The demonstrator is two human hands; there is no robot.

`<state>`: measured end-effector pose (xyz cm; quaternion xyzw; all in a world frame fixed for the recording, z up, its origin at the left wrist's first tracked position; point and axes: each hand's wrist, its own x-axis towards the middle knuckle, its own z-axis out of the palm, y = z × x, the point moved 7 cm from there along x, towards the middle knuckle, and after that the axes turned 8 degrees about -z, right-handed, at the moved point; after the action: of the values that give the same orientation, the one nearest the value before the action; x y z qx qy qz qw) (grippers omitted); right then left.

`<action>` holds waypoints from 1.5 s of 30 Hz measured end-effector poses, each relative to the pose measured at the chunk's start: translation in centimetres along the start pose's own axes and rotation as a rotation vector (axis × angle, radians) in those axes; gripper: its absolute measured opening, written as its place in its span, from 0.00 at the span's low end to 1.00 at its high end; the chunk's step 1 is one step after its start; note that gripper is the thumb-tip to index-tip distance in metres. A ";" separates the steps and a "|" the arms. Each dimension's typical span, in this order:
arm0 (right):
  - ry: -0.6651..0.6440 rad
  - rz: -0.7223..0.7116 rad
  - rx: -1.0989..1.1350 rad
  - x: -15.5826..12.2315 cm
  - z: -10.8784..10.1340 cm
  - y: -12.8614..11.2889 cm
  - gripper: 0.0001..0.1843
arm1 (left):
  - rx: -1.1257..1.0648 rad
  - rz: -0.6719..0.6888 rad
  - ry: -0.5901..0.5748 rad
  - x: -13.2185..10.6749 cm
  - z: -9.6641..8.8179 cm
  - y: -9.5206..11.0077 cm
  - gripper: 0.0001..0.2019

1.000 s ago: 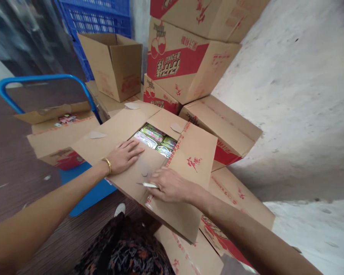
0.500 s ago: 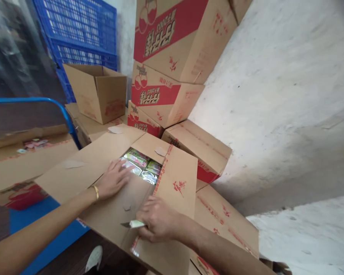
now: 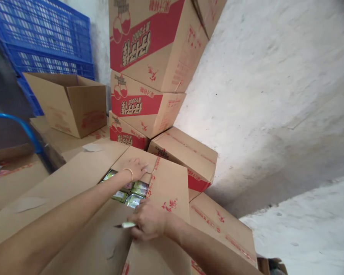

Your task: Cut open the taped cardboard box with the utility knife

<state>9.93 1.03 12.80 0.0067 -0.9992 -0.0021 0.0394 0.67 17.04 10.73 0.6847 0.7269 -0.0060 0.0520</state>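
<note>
Right grip [image 3: 149,219] wrapped around a white-handled knife [image 3: 128,225], you have the left grip [image 3: 135,169] spread flat on the far flap [image 3: 145,156] of the carton [image 3: 173,183] before you. Press gently, and best turn the blade [image 3: 118,226] from your left forearm [image 3: 83,208] and the green packets [image 3: 140,188] (they lie exposed between the flaps).

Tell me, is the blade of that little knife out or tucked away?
Out: a dark, pointed blade juts from the front of the pale knife in the right hand.
</note>
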 end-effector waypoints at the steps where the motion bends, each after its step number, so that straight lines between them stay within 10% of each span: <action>1: -0.029 0.030 0.009 0.1 0.1 0.8 0.09 | 0.000 0.001 -0.010 0.4 0.2 0.1 0.27; 9: 0.069 0.117 0.113 -0.8 0.1 1.8 0.09 | -0.033 0.000 0.112 0.4 1.5 0.4 0.26; 22: 0.414 0.091 0.085 -4.7 -6.2 2.1 0.10 | -0.121 0.019 0.119 0.4 2.4 0.6 0.26; 30: 0.367 0.547 -0.002 -20.3 -13.0 0.8 0.16 | -0.069 0.002 0.070 1.3 1.6 -0.6 0.26; 37: 0.207 0.847 0.011 -30.8 -5.7 0.6 0.14 | -0.001 0.002 0.013 0.0 0.7 0.9 0.30; 45: 0.835 1.369 0.298 -33.0 10.4 -1.9 0.30 | -0.108 0.289 -0.079 -12.4 1.0 3.8 0.25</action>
<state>42.08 -0.35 -0.15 -0.5998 -0.6746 0.1583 0.4001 5.23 4.88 10.99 0.7778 0.6173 0.0138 0.1175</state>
